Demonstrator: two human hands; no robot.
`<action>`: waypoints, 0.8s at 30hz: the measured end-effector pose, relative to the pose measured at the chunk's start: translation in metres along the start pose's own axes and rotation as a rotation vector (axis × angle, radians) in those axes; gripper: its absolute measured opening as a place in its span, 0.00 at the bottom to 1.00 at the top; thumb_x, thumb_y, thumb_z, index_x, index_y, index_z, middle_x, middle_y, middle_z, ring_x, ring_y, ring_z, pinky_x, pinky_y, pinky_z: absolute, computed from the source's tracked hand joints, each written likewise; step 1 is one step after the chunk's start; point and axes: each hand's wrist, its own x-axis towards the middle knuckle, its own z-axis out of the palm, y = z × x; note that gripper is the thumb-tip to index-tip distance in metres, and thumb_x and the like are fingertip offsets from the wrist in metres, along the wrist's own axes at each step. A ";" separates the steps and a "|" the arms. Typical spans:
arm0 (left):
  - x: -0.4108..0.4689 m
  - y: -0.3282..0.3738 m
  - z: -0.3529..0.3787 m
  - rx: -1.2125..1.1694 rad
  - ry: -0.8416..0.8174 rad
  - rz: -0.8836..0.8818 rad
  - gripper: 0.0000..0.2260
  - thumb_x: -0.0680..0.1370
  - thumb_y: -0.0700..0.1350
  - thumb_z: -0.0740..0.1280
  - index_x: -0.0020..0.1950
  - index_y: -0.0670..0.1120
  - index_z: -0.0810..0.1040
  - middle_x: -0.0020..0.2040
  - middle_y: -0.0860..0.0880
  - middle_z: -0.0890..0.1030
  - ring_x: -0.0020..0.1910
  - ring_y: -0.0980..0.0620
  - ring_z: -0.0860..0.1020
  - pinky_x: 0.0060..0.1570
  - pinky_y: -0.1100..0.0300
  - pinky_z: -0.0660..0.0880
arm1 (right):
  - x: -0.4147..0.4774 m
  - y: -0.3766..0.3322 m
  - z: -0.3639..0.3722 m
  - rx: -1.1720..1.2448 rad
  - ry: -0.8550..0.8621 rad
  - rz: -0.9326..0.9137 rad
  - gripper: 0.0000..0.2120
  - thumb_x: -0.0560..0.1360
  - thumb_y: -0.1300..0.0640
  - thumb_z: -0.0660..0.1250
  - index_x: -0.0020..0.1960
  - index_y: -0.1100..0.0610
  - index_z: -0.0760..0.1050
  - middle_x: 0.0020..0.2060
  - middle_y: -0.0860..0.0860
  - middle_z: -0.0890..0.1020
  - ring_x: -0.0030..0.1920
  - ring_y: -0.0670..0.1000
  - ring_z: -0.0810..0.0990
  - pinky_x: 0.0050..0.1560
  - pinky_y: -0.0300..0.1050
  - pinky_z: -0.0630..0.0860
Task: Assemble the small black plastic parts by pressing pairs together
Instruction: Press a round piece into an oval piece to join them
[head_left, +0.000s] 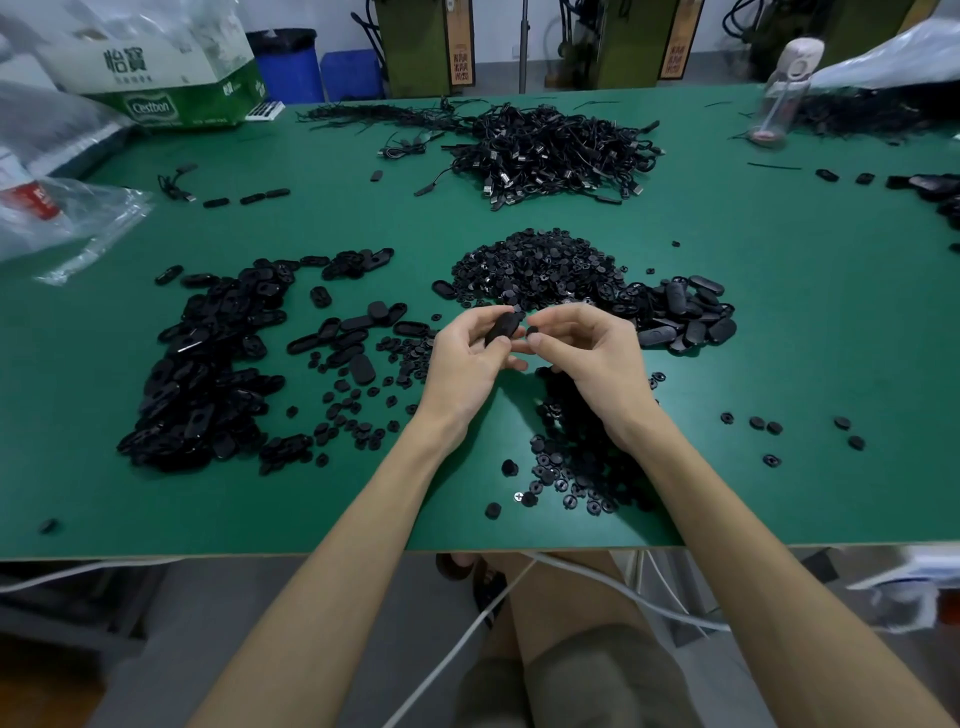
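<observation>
You hold both hands up over the green table (779, 374), close together. Your left hand (467, 364) grips an oval black part (501, 328). Your fingers curl round it, and one end points toward your other hand. Your right hand (587, 353) pinches a small round black part (532, 330) between thumb and finger, just beside the oval one. The two parts are very near, but I cannot tell if they touch yet.

I think you are in the middle of joining one pair. The round bit looks lined up but not pressed in. Next you need to set the round part on the right spot of the oval part and push hard until it sits flat. Keep the oval one steady so it does not slip.

More round parts lie in a heap (540, 270) just past your hands, and some loose ones (571, 467) lie under your right wrist. A big pile of oval parts (208, 364) lies to your left.
</observation>
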 end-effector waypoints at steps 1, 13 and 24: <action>0.000 0.000 0.000 0.000 -0.002 0.003 0.13 0.82 0.30 0.64 0.66 0.38 0.78 0.57 0.45 0.83 0.47 0.52 0.86 0.47 0.60 0.82 | 0.000 0.000 0.000 -0.003 0.002 -0.002 0.07 0.75 0.69 0.74 0.52 0.63 0.83 0.43 0.54 0.87 0.42 0.44 0.85 0.42 0.32 0.77; -0.003 0.002 0.002 -0.026 -0.030 0.020 0.12 0.83 0.31 0.63 0.65 0.35 0.77 0.60 0.38 0.81 0.52 0.49 0.86 0.47 0.60 0.82 | -0.001 -0.002 0.000 -0.013 0.030 0.023 0.07 0.76 0.67 0.74 0.49 0.57 0.83 0.40 0.49 0.87 0.40 0.42 0.84 0.40 0.33 0.77; -0.004 0.003 0.002 -0.069 0.017 0.040 0.07 0.83 0.35 0.66 0.59 0.39 0.81 0.52 0.45 0.82 0.50 0.47 0.87 0.44 0.58 0.84 | -0.001 -0.003 0.001 -0.055 0.043 0.045 0.04 0.75 0.66 0.75 0.48 0.59 0.83 0.41 0.52 0.86 0.41 0.45 0.84 0.42 0.35 0.77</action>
